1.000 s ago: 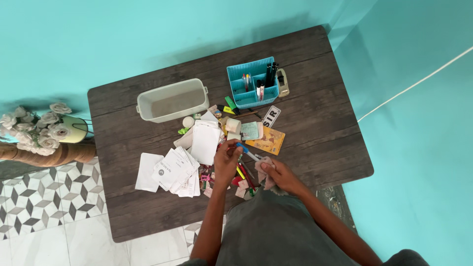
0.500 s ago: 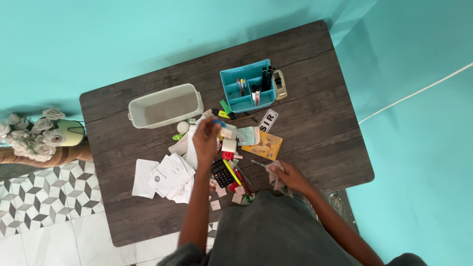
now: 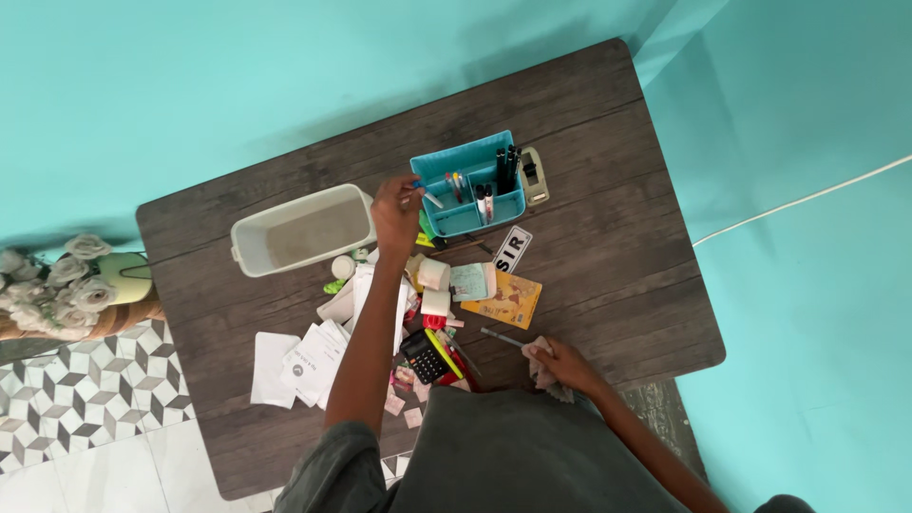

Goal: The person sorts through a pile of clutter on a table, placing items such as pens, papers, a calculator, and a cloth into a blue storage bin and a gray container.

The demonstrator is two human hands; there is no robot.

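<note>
Low in the frame, your right hand point(image 3: 560, 364) is clenched on a crumpled cloth point(image 3: 541, 366) at the table point(image 3: 608, 237) edge. Higher, at centre, your left hand point(image 3: 396, 211) fingers pinch a pen point(image 3: 427, 197) at the blue organizer point(image 3: 470, 185), beside the white bin point(image 3: 302, 228).

signs and screens on your surface

a small white rectangular sign point(image 3: 511, 249) with black lettering lies tilted just below the blue organiser point(image 3: 472, 186). a black calculator point(image 3: 424, 357) with a small screen sits by your forearm, beside white printed papers point(image 3: 309, 361).
</note>
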